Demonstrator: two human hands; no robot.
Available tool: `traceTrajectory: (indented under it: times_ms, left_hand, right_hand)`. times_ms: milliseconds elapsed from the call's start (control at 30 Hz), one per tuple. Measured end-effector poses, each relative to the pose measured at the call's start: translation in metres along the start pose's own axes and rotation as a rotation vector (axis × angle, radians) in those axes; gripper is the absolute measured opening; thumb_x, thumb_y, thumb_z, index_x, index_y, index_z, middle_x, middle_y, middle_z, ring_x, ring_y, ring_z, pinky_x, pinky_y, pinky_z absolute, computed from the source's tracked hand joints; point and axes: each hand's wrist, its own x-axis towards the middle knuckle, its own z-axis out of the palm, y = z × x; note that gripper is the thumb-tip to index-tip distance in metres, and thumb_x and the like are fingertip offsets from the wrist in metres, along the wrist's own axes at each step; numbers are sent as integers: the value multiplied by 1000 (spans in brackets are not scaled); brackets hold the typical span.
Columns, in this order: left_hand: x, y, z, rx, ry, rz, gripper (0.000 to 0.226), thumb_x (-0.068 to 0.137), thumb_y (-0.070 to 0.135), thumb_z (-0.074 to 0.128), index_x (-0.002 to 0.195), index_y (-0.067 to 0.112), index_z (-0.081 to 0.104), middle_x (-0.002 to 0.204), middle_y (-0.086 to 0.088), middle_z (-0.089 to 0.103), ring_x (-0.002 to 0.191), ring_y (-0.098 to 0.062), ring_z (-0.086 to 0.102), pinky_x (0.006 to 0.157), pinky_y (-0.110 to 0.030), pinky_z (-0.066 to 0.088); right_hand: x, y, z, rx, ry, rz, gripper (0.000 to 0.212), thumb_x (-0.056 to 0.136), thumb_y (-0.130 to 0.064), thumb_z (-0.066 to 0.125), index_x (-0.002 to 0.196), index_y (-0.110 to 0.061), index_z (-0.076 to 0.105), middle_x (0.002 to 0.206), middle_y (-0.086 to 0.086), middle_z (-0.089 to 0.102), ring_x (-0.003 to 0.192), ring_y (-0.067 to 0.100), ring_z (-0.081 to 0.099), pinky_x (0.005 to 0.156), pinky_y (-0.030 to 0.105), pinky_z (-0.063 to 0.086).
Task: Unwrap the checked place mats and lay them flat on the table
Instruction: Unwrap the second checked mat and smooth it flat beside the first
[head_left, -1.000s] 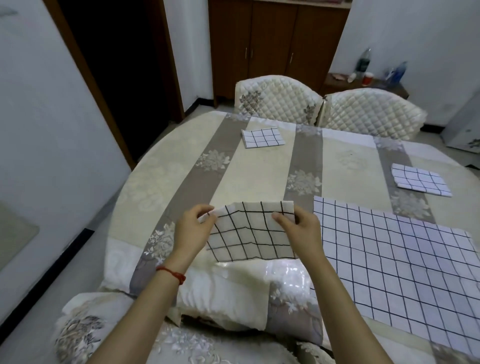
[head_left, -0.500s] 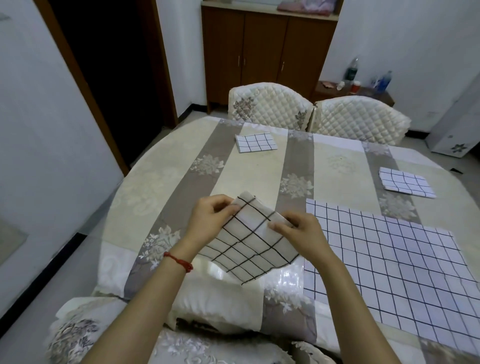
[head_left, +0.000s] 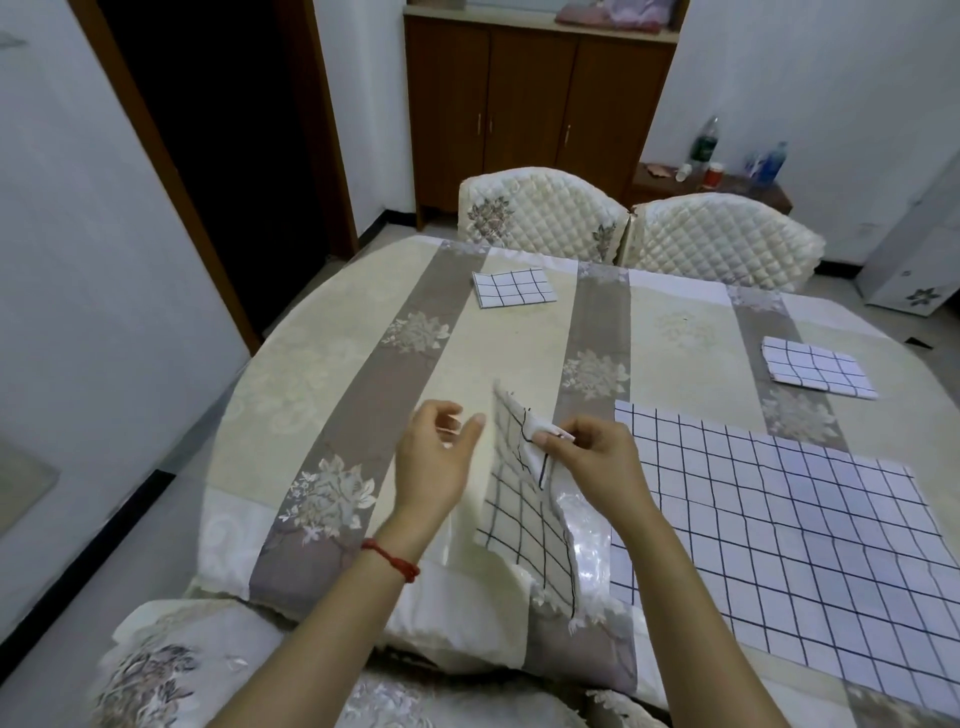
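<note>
Fingers (head_left: 545, 435) of right hand (head_left: 597, 462) pinch the folded mat (head_left: 524, 514) at centre frame, hanging above the surface (head_left: 332, 364); left hand (head_left: 436, 457) loose, holding nothing. One mat (head_left: 779, 530) lies flat lower right. Two folded mats, upper centre (head_left: 513, 287) and right (head_left: 816, 366), look untouched. Roughly a quarter done.

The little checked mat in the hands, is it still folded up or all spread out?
Folded. The held mat hangs in layers from the right hand, far smaller than the spread mat lying flat beside it.
</note>
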Motion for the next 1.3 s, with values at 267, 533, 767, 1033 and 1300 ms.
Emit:
traceTrajectory:
  times_ms: [267,533,767,1033,1300]
  left_hand:
    - [-14,20,18,-321,-284,-328,25,82,31,64,71,9,64,79,-11,69,77,-25,68,61,-33,58]
    - [-7,11,8,-364,-323,-285,20,86,13,60,67,8,66,72,-7,67,65,-16,67,56,-21,55]
    - [18,-12,-19,-310,-149,-268,24,86,9,59,63,12,63,54,3,64,49,-4,60,56,-20,53]
    - [20,-12,-28,215,-11,64,30,86,15,60,115,9,59,119,-7,60,110,-21,55,86,-23,38]
    - [21,28,1,134,-369,431,13,78,18,68,90,14,71,86,1,71,83,-7,59,78,-18,43]
  right_hand:
    - [0,1,15,-129,-74,-100,30,73,-21,75,57,-17,49,44,-14,47,47,4,36,48,14,29]
    - [1,-3,10,-72,-149,-59,25,72,-19,76,65,-2,59,53,-6,51,52,6,41,51,13,33]
    - [3,-1,-5,-45,82,-26,46,78,-16,70,43,-22,40,37,-12,37,42,3,32,45,13,24]
    - [12,-14,-8,-230,91,-202,39,82,-14,66,52,-29,46,49,-10,44,48,3,42,48,12,32]
    - [10,-32,1,-201,-90,-266,12,80,-16,69,70,-23,67,65,-1,65,64,12,56,62,25,46]
